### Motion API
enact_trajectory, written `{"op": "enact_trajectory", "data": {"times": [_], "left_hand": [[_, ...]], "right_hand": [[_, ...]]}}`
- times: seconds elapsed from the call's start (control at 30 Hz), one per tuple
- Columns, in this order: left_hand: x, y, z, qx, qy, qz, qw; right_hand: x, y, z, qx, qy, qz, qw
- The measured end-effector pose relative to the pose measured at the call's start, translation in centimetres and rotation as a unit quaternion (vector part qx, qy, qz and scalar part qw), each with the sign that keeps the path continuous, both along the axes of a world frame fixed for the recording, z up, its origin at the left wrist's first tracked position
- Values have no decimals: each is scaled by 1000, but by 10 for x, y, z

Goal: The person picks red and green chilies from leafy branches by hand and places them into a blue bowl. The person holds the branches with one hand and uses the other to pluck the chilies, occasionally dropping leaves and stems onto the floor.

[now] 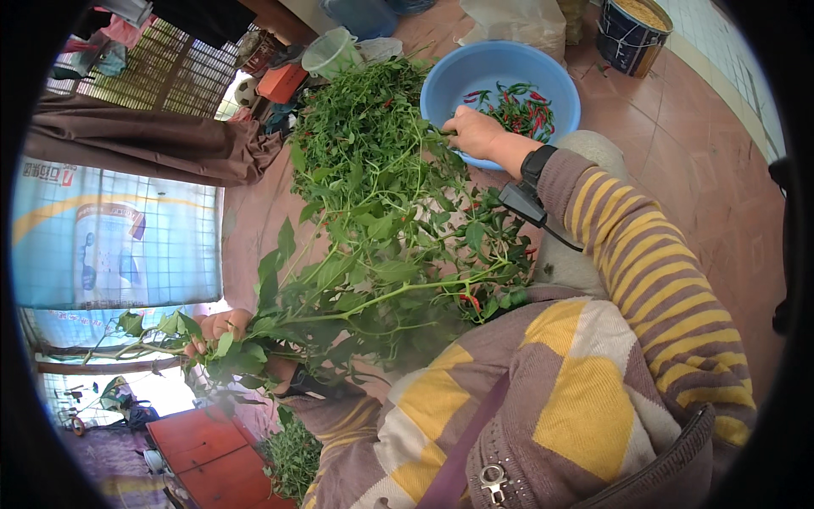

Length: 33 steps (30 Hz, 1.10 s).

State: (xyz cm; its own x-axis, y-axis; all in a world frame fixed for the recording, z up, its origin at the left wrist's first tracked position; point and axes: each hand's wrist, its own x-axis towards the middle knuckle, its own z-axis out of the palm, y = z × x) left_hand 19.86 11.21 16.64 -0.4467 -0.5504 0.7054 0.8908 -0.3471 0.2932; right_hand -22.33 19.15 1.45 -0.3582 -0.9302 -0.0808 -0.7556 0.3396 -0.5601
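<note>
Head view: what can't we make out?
All in the head view:
- Left hand: some fingers, hidden by leaves on the branch it grips.
- Right hand: what its fingertips hold, if anything; too small.
- Red and green peppers in the blue basin: exact count; they overlap.
- Lower leafy heap: full extent, covered by the left sleeve.

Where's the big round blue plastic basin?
In the head view, the basin sits upper right of centre, beside the leafy green plant pile, partly hidden by the right hand.

A leafy pepper plant (pixel 366 309) stretches sideways, red and green peppers (pixel 527 115) in a blue basin (pixel 454 83)
</note>
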Motion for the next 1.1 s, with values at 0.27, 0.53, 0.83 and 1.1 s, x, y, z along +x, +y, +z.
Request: {"op": "enact_trajectory", "data": {"times": [0.27,0.53,0.83,1.1], "left_hand": [[28,-5,-7,176,68,115,975],[22,-1,2,28,-75,85,993],[-6,3,2,50,-113,85,989],[-3,5,15,-6,-75,-50,996]], "right_hand": [[-27,13,26,-28,91,67,993],[-51,18,24,-16,45,95,994],[-59,2,8,30,16,-40,999],[-111,14,-5,137,79,-135,978]]}}
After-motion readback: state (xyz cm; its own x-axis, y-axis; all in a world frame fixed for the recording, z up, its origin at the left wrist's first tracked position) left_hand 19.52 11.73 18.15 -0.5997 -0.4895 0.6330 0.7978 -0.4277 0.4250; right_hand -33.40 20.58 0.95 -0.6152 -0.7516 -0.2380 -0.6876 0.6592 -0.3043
